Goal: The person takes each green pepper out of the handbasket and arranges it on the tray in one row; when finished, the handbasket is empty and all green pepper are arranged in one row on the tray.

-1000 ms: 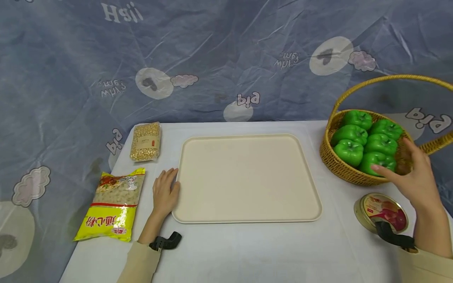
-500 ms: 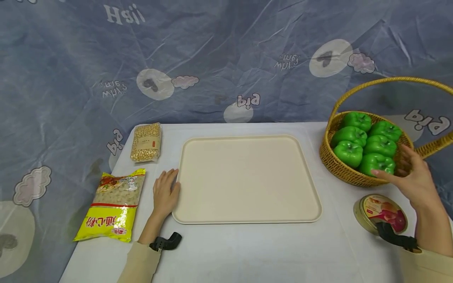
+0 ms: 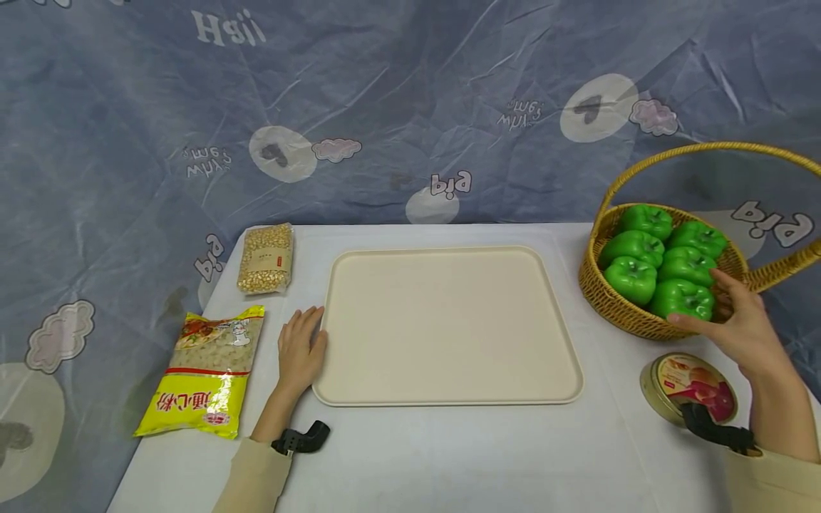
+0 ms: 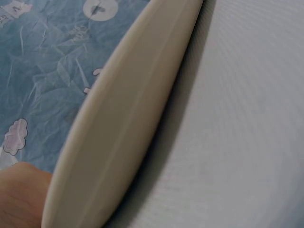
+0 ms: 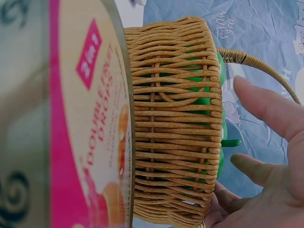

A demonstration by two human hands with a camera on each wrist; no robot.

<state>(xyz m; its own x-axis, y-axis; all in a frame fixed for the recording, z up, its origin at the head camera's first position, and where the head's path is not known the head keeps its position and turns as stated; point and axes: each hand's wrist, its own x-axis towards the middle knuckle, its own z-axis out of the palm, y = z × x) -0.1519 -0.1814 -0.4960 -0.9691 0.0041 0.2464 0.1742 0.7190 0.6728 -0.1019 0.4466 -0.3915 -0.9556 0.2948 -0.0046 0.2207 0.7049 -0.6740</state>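
Right grip (image 3: 747, 335) shifted left, six green peppers (image 3: 685, 267), one basket (image 3: 612, 310), one tin (image 3: 694, 385)

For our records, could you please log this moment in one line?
left hand: at tray's edge | right hand: at basket, beside pepper | can: near basket

Viewed from here, the tray (image 3: 449, 324) lies mid-way across the desk (image 3: 481, 456). Left of it, the small bag (image 3: 265, 258) sits behind the large bag (image 3: 200, 372). Right of it, the basket (image 3: 612, 306), containing bell peppers (image 3: 686, 265), stands behind the tin (image 3: 691, 381).
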